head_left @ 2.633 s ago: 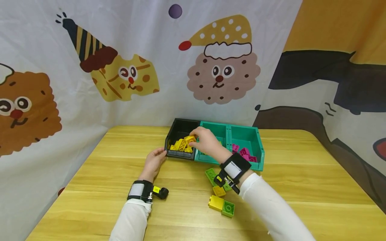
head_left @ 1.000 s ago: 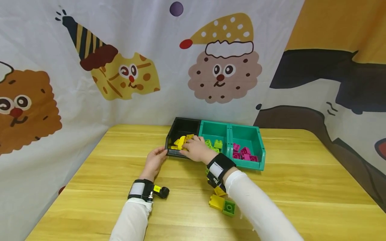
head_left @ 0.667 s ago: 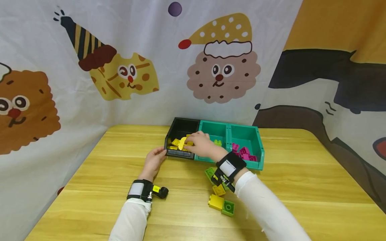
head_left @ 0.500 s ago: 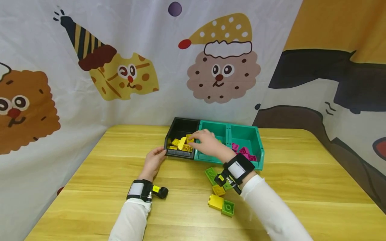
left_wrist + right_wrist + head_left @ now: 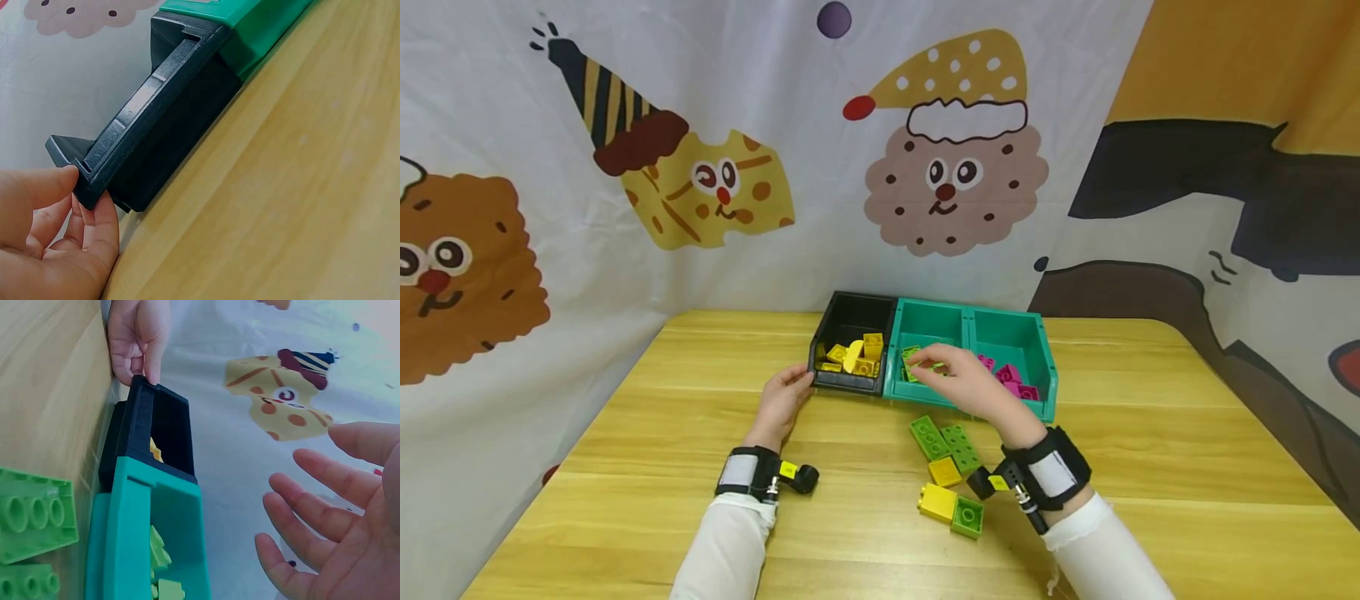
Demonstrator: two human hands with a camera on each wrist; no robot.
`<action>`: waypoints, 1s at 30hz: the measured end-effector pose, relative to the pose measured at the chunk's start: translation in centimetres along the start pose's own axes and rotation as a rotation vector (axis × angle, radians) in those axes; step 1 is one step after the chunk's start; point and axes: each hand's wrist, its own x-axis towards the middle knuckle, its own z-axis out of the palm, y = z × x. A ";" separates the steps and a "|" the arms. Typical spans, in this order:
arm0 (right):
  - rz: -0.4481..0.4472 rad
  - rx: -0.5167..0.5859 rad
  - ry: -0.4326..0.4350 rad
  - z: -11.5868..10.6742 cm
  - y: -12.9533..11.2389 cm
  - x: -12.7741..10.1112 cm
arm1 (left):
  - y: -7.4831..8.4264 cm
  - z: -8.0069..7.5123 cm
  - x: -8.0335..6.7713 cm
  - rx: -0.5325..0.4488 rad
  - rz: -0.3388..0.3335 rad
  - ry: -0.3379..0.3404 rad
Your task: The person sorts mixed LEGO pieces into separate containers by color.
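My left hand (image 5: pixel 781 408) pinches the front left corner of the black bin (image 5: pixel 134 115), thumb on top and fingers below in the left wrist view. Several yellow toy bricks (image 5: pixel 852 357) lie in that bin. My right hand (image 5: pixel 958 377) hangs over the middle green bin (image 5: pixel 932 321), its fingers relaxed and holding nothing, as the right wrist view (image 5: pixel 337 512) shows. Beneath it several lime green bricks (image 5: pixel 910 360) lie in this bin, partly hidden by the hand. Pink bricks (image 5: pixel 1011 379) sit in the right green bin (image 5: pixel 1009 333).
In front of the bins, loose bricks lie on the wooden table (image 5: pixel 850 533): green bricks (image 5: pixel 930 438), a small yellow brick (image 5: pixel 944 472), and a larger yellow brick (image 5: pixel 937 503) against a green square brick (image 5: pixel 967 518). A printed cloth (image 5: pixel 820 208) hangs behind the table.
My right hand has let go among the yellow bricks in the black bin and moved right and toward me, over the middle bin. The left hand keeps its place at the bin's corner.
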 end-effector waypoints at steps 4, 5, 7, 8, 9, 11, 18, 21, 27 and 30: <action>0.010 0.036 0.020 -0.2 0.5 -1.6 | 0.1 0.0 -0.1 -0.008 -0.002 0.001; 0.007 0.043 0.025 -0.2 0.6 -2.0 | 0.1 0.0 -0.1 -0.008 -0.003 0.002; 0.012 0.050 0.032 -0.3 0.9 -2.7 | 0.1 0.0 -0.1 -0.010 -0.005 0.004; 0.014 0.051 0.035 -0.3 1.0 -3.0 | 0.1 0.0 -0.1 -0.010 -0.007 0.004; 0.014 0.055 0.037 -0.3 1.3 -3.4 | 0.1 0.0 -0.1 -0.011 -0.008 0.003; 0.022 0.058 0.035 -0.3 1.7 -4.0 | 0.1 0.0 -0.1 -0.011 -0.009 0.001; 0.045 0.009 -0.004 -0.5 3.3 -5.8 | 0.1 0.0 -0.1 -0.014 -0.005 -0.002; 0.054 -0.037 -0.049 -0.7 3.5 -6.4 | 0.0 0.0 -0.1 -0.019 -0.005 -0.007; 0.079 -0.152 -0.117 -0.5 3.9 -6.9 | 0.0 0.0 -0.1 -0.018 -0.001 -0.002; 0.074 -0.212 -0.177 -0.3 4.1 -6.9 | 0.0 0.0 -0.1 -0.008 -0.006 0.002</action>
